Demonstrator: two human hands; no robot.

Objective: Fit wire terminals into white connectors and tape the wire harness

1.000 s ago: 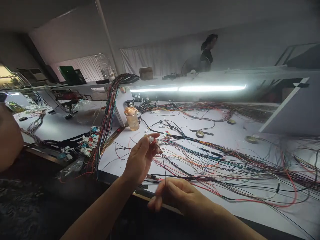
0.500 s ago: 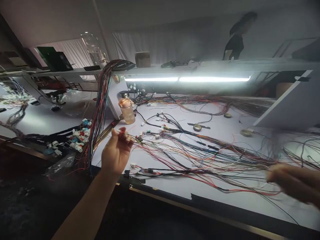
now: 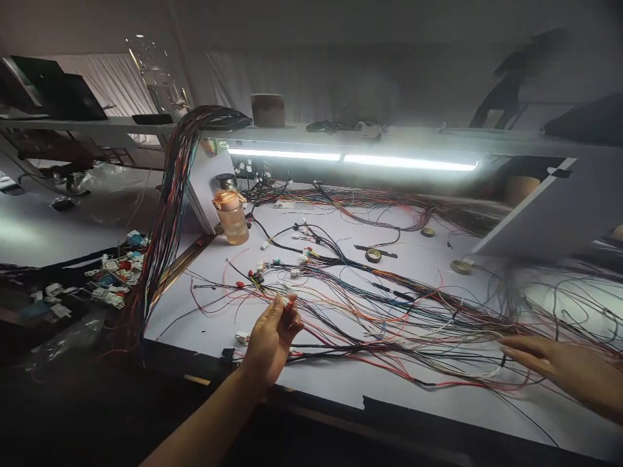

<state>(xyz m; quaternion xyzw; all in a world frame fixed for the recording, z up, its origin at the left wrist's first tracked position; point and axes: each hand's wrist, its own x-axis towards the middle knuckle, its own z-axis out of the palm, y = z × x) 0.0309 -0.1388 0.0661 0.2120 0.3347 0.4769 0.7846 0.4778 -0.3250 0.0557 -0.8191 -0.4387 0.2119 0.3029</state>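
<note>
My left hand (image 3: 270,340) is raised over the front edge of the white workbench (image 3: 341,383), its fingertips pinched on a small white and red connector (image 3: 288,301) with thin wires trailing from it. Far to the right, my right hand (image 3: 555,365) lies low over the bench with its fingers stretched out flat, touching the spread of coloured wires (image 3: 413,318) that runs across the bench. Nothing shows in the right hand.
An orange-tinted bottle (image 3: 231,216) stands at the back left by a thick hanging wire bundle (image 3: 165,214). Tape rolls (image 3: 373,255) lie mid-bench. Loose connectors (image 3: 109,285) litter the left bench. A light strip (image 3: 350,157) glows under a shelf; a blurred person (image 3: 516,84) stands behind.
My right hand swung from beside the left hand far out to the right and settled on the wires. My left hand kept its pinch and dropped lower. The view panned left.
</note>
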